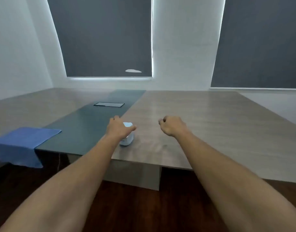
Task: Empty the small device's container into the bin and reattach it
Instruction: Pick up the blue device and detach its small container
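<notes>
A small white device (128, 137) stands on the wooden table (210, 124) near its front edge. My left hand (118, 128) lies over the top of the device, thumb along its right side, and hides most of it. My right hand (172, 125) hovers over the table to the right of the device, fingers curled in with nothing in them. No bin shows in the head view.
A blue cloth (23, 143) hangs over the table's front left edge. A dark strip (87, 124) runs down the table's middle with a black flap panel (109, 104) set in it. Dark wood floor lies below me, and blinds cover the windows behind.
</notes>
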`<control>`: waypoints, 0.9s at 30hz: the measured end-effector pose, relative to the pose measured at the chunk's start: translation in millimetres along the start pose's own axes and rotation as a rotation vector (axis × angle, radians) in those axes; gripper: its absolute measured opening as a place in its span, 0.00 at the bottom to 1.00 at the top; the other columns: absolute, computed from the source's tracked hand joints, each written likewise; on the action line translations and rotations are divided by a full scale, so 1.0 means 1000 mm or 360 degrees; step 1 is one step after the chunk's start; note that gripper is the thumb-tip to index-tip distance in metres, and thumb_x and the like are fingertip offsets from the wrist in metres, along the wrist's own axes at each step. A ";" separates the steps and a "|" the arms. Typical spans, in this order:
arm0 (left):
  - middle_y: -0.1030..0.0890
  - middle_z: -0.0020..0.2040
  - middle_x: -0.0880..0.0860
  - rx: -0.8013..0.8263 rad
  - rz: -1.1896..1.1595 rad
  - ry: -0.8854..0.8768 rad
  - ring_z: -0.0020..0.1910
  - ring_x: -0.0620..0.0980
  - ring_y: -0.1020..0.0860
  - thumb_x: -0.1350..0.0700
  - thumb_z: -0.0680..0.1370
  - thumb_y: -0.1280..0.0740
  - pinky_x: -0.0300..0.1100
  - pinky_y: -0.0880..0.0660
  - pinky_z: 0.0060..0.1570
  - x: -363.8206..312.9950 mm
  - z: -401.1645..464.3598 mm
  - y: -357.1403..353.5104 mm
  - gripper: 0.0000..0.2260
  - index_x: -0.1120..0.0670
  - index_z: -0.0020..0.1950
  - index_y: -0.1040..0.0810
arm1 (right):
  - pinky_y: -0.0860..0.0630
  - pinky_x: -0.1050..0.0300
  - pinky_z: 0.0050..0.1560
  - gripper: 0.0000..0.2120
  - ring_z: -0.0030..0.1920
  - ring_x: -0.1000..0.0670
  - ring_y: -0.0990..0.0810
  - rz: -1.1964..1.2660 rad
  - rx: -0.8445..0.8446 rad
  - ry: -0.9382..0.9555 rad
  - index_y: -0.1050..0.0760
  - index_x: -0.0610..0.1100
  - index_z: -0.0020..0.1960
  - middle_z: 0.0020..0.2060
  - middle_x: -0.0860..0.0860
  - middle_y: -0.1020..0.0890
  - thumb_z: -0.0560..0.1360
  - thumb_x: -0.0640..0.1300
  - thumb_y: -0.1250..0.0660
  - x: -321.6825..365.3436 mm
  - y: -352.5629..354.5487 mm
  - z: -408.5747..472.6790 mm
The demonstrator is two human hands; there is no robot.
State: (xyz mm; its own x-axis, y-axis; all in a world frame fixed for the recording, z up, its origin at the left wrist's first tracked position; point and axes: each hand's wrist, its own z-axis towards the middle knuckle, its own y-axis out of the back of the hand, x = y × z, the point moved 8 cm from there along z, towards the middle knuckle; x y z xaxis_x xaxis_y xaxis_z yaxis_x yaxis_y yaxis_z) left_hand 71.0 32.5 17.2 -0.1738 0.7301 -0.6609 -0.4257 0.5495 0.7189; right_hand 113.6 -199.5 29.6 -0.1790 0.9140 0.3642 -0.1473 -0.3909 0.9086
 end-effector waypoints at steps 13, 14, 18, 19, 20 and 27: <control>0.21 0.59 0.58 -0.0142 -0.0625 0.0432 0.58 0.59 0.22 0.46 0.66 0.25 0.46 0.25 0.56 0.054 0.020 -0.027 0.26 0.58 0.57 0.25 | 0.25 0.53 0.47 0.17 0.49 0.41 0.22 0.0576 0.0046 -0.0055 0.20 0.41 0.47 0.44 0.44 0.18 0.80 0.51 0.43 0.014 -0.052 0.016; 0.20 0.58 0.58 -0.0079 -0.0817 0.0489 0.56 0.59 0.21 0.45 0.66 0.26 0.49 0.22 0.56 0.056 0.022 -0.031 0.24 0.57 0.55 0.26 | 0.24 0.52 0.45 0.16 0.46 0.42 0.22 0.0756 0.0081 -0.0141 0.22 0.41 0.45 0.41 0.45 0.20 0.80 0.50 0.42 0.013 -0.054 0.017; 0.17 0.51 0.57 0.0251 -0.1363 0.0593 0.44 0.56 0.18 0.47 0.73 0.31 0.50 0.18 0.41 0.043 0.022 -0.050 0.16 0.57 0.54 0.23 | 0.17 0.47 0.43 0.23 0.44 0.41 0.18 0.1678 0.0565 -0.0703 0.26 0.36 0.58 0.52 0.40 0.21 0.78 0.56 0.39 0.014 -0.084 0.000; 0.18 0.48 0.57 0.0271 -0.1411 0.0591 0.41 0.55 0.19 0.48 0.74 0.32 0.48 0.19 0.37 0.038 0.021 -0.052 0.15 0.57 0.54 0.22 | 0.17 0.46 0.43 0.28 0.45 0.40 0.18 0.1789 0.0701 -0.0749 0.28 0.35 0.61 0.53 0.39 0.21 0.77 0.59 0.38 0.018 -0.088 -0.006; 0.18 0.47 0.56 0.0286 -0.1450 0.0586 0.39 0.54 0.20 0.48 0.75 0.32 0.46 0.21 0.35 0.031 0.019 -0.053 0.13 0.56 0.53 0.22 | 0.17 0.45 0.43 0.31 0.46 0.39 0.18 0.1887 0.0804 -0.0766 0.29 0.34 0.61 0.53 0.38 0.22 0.76 0.62 0.37 0.021 -0.091 -0.010; 0.17 0.56 0.59 0.0491 -0.1520 0.0431 0.46 0.57 0.18 0.48 0.74 0.33 0.48 0.20 0.41 -0.004 0.014 -0.065 0.13 0.53 0.56 0.21 | 0.17 0.48 0.43 0.31 0.47 0.43 0.17 0.2257 0.0726 -0.0657 0.25 0.38 0.62 0.52 0.41 0.19 0.71 0.61 0.28 0.023 -0.087 -0.006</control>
State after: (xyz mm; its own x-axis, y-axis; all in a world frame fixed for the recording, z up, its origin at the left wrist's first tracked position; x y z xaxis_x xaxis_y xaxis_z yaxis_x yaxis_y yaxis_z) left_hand 111.7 -0.6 -23.9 -0.0934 -0.1586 -0.9829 -0.2517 0.9589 -0.1308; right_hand 116.4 -145.3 -42.0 0.3732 -0.1700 0.9120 0.2185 -0.9393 -0.2645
